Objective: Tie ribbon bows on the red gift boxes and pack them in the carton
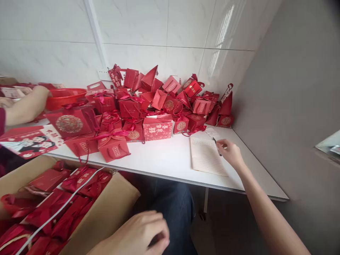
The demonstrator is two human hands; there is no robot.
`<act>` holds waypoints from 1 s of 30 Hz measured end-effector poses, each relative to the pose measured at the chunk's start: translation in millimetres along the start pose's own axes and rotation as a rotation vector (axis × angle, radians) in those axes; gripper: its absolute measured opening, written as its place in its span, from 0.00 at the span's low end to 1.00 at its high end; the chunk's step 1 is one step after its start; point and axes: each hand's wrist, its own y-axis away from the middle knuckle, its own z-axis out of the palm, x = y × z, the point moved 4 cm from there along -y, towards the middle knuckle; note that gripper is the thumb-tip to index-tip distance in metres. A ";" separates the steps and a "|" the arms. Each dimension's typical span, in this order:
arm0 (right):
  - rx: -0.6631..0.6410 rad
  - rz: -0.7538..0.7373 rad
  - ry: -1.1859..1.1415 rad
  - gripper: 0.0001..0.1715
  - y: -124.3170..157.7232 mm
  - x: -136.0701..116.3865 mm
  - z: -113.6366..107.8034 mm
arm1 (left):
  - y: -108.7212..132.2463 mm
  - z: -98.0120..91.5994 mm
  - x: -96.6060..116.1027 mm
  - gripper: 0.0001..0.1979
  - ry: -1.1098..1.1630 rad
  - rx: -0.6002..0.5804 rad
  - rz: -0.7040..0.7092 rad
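- Evidently, right hand (pixel 231 153) is pinching pen (pixel 219 152).
- Notebook (pixel 207 157) is lying beside it, presumably for easy reach.
- Left hand (pixel 140 232), loosely curled near carton (pixel 111 205), is holding nothing visible.

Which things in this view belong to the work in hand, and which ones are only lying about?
Seem to belong:
pen, held in the right hand
notebook, beside that hand

Seem only lying about:
red boxes, piled on the table
basket, among boxes at the left
carton, near the left hand
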 end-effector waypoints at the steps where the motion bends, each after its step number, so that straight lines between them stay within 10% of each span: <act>1: 0.020 0.011 0.024 0.12 -13.4 7.5 1.6 | -28.2 -0.8 3.9 0.06 -0.021 0.010 0.049; 7: -0.078 0.128 0.187 0.17 -44.8 38.5 22.8 | -180.8 -0.8 5.9 0.11 -0.121 0.197 0.351; 11: -0.165 0.142 0.282 0.21 -46.1 48.8 37.1 | -233.1 7.6 -14.2 0.19 -0.193 0.148 0.383; 20: -0.065 0.124 -0.184 0.16 -40.5 28.7 14.4 | -223.3 29.3 -28.2 0.37 -0.174 -0.046 0.342; 30: -0.282 0.235 -1.030 0.24 -33.2 -31.4 98.5 | -208.8 28.9 -22.8 0.36 -0.227 -0.051 0.279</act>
